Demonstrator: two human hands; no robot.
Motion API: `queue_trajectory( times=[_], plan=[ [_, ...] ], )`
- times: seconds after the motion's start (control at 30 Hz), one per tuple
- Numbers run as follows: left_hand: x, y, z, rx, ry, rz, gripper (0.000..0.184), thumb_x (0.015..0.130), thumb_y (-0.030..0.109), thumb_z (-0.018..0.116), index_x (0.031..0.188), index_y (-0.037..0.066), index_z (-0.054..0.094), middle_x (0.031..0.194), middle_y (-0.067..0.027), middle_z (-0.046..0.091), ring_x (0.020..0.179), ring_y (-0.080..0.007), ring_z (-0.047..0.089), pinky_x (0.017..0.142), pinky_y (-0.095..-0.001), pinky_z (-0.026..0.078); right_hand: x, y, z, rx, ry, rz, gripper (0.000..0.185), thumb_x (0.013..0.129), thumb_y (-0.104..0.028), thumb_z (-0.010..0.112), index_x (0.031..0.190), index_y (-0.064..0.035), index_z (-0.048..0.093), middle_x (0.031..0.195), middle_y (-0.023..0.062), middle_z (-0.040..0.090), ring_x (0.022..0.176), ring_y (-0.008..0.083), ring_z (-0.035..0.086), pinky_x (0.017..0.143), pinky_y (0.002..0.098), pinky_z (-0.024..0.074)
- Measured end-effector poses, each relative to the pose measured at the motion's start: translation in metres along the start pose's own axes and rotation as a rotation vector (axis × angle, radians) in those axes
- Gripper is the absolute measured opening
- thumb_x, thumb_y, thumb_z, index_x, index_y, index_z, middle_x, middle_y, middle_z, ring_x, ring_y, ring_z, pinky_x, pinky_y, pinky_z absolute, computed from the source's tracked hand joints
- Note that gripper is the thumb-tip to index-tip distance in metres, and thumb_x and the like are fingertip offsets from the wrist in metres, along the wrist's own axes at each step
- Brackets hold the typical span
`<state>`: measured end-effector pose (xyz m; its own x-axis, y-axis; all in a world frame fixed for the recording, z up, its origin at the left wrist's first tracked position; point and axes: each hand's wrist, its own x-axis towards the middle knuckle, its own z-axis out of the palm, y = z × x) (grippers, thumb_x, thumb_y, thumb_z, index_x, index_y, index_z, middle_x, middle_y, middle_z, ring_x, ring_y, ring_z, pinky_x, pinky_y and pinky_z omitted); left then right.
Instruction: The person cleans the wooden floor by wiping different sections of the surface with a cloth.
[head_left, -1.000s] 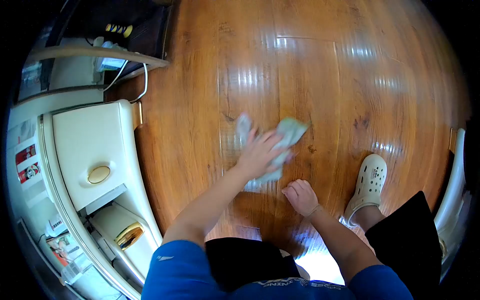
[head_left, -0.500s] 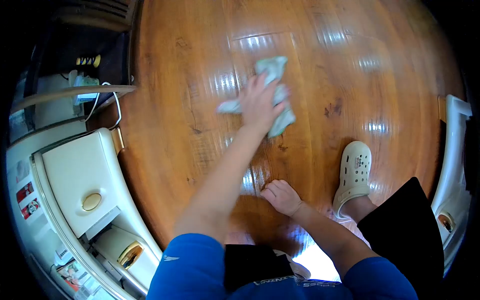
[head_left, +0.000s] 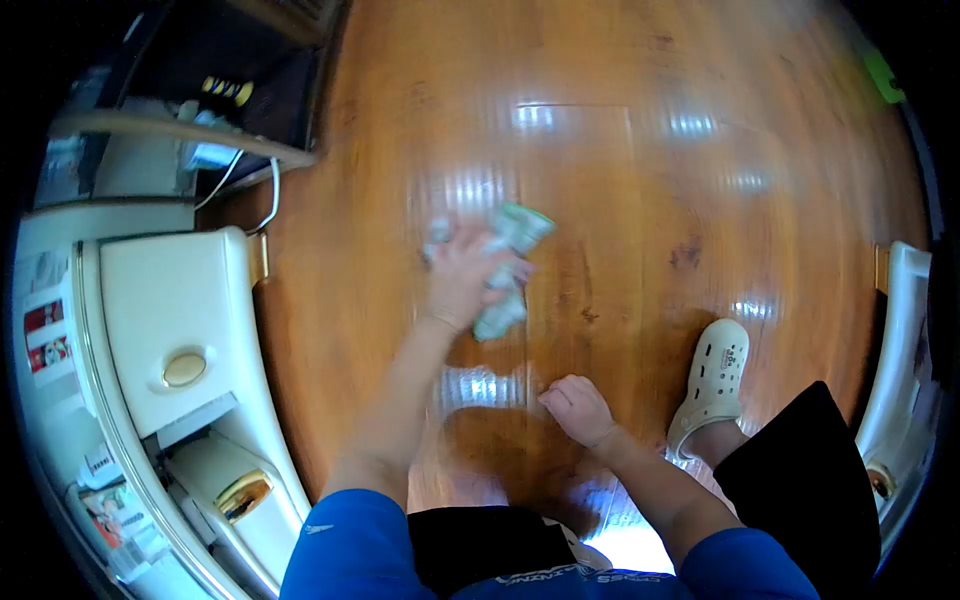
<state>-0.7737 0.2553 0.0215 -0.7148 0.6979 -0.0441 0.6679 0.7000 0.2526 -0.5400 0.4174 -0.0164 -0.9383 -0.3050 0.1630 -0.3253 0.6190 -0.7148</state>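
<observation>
My left hand (head_left: 466, 272) is pressed down over a pale green and white cloth (head_left: 522, 229) on the glossy wooden floor (head_left: 620, 190). Some of the cloth spreads out past the fingers on both sides, and motion blurs hand and cloth together. Curled into a fist, my right hand (head_left: 580, 411) rests knuckles down at the floor nearer my body, apart from the cloth. Nothing shows in it.
A cream cabinet (head_left: 165, 300) with gold handles lines the left side. Beyond it stands a dark open shelf unit (head_left: 290, 70) with a white cable (head_left: 275, 195). My foot wears a beige clog (head_left: 715, 380). White furniture (head_left: 900, 350) borders the right.
My left hand has dragged the cloth left and back toward my body. The right fist keeps about the same place on the floor, while the whole view has shifted slightly.
</observation>
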Motion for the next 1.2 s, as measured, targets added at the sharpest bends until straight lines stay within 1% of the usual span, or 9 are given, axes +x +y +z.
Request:
queue_trajectory(
  times=[0.13, 0.27, 0.43, 0.63, 0.77, 0.87, 1.0, 1.03, 1.2],
  plan=[
    [-0.062, -0.097, -0.011, 0.174, 0.269, -0.34, 0.051, 0.071, 0.035, 0.074, 0.117, 0.021, 0.059, 0.124, -0.0093, 0.051, 0.121, -0.0349, 0.041, 0.108, -0.0545, 0.022, 0.004, -0.004, -0.002, -0.048, 0.045, -0.01, 0.01, 0.077, -0.01, 0.063, 0.086, -0.0104, 0.057, 0.084, 0.0062, 0.056, 0.079, 0.0245, 0.056, 0.072, 0.0362, 0.046],
    [-0.143, -0.124, -0.013, 0.02, 0.332, -0.613, 0.051, 0.074, 0.035, 0.073, 0.119, 0.019, 0.058, 0.126, -0.0121, 0.05, 0.122, -0.0358, 0.041, 0.111, -0.0559, 0.018, 0.001, -0.004, -0.001, -0.09, 0.08, 0.002, 0.014, 0.075, -0.012, 0.069, 0.084, -0.0113, 0.058, 0.084, 0.007, 0.057, 0.078, 0.0255, 0.057, 0.07, 0.0373, 0.0462],
    [-0.261, -0.121, -0.004, 0.027, 0.355, -0.959, 0.054, 0.073, 0.031, 0.075, 0.122, 0.019, 0.055, 0.129, -0.0138, 0.048, 0.124, -0.0363, 0.04, 0.109, -0.0536, 0.025, -0.005, -0.003, 0.002, -0.145, 0.064, -0.005, 0.018, 0.073, -0.01, 0.072, 0.083, -0.0114, 0.057, 0.085, 0.0069, 0.056, 0.079, 0.0265, 0.056, 0.071, 0.0386, 0.046],
    [-0.4, -0.071, 0.026, 0.117, 0.429, -1.205, 0.057, 0.075, 0.035, 0.073, 0.123, 0.011, 0.052, 0.128, -0.0196, 0.048, 0.119, -0.0421, 0.042, 0.102, -0.0544, 0.032, -0.005, -0.005, 0.001, -0.178, 0.057, -0.035, 0.022, 0.071, -0.004, 0.073, 0.084, -0.0096, 0.055, 0.085, 0.0096, 0.055, 0.08, 0.0291, 0.055, 0.071, 0.0391, 0.0448],
    [-0.396, -0.083, 0.024, 0.155, 0.454, -1.507, 0.061, 0.077, 0.046, 0.069, 0.123, 0.01, 0.052, 0.127, -0.0214, 0.048, 0.115, -0.0443, 0.043, 0.094, -0.0552, 0.038, -0.002, -0.005, 0.001, -0.201, 0.025, -0.019, 0.025, 0.071, -0.001, 0.072, 0.087, -0.0091, 0.055, 0.085, 0.0098, 0.055, 0.081, 0.0299, 0.055, 0.072, 0.0412, 0.0442],
    [-0.357, -0.132, 0.016, 0.181, 0.424, -1.663, 0.077, 0.072, 0.058, 0.069, 0.131, 0.013, 0.048, 0.136, -0.0209, 0.044, 0.124, -0.0441, 0.038, 0.096, -0.0563, 0.04, -0.004, -0.006, 0.0, -0.167, 0.018, -0.022, 0.027, 0.071, 0.0, 0.071, 0.091, -0.0088, 0.054, 0.086, 0.01, 0.054, 0.081, 0.0302, 0.056, 0.071, 0.042, 0.0435],
    [-0.277, -0.2, -0.008, 0.063, 0.323, -1.517, 0.1, 0.062, 0.066, 0.073, 0.142, 0.02, 0.035, 0.142, -0.019, 0.037, 0.13, -0.0387, 0.033, 0.098, -0.0538, 0.041, -0.003, -0.005, -0.002, -0.152, 0.01, -0.045, 0.03, 0.072, 0.001, 0.069, 0.095, -0.0082, 0.053, 0.086, 0.0102, 0.054, 0.082, 0.0302, 0.055, 0.071, 0.0415, 0.0423],
    [-0.244, -0.199, -0.025, 0.002, 0.288, -1.489, 0.096, 0.062, 0.062, 0.076, 0.142, 0.025, 0.036, 0.141, -0.0151, 0.04, 0.13, -0.0372, 0.034, 0.099, -0.0522, 0.041, -0.003, -0.006, -0.003, -0.149, 0.002, -0.051, 0.03, 0.072, 0.001, 0.069, 0.095, -0.0082, 0.053, 0.086, 0.0102, 0.054, 0.082, 0.0302, 0.055, 0.071, 0.0415, 0.0423],
    [-0.132, -0.178, -0.027, -0.207, 0.289, -1.058, 0.05, 0.069, 0.041, 0.076, 0.115, 0.03, 0.061, 0.13, -0.0084, 0.052, 0.124, -0.0337, 0.043, 0.097, -0.0496, 0.041, -0.001, -0.007, -0.003, -0.158, -0.009, -0.052, 0.026, 0.074, 0.0, 0.068, 0.092, -0.0083, 0.052, 0.085, 0.0103, 0.053, 0.079, 0.0299, 0.053, 0.07, 0.0418, 0.0412]
  ],
)
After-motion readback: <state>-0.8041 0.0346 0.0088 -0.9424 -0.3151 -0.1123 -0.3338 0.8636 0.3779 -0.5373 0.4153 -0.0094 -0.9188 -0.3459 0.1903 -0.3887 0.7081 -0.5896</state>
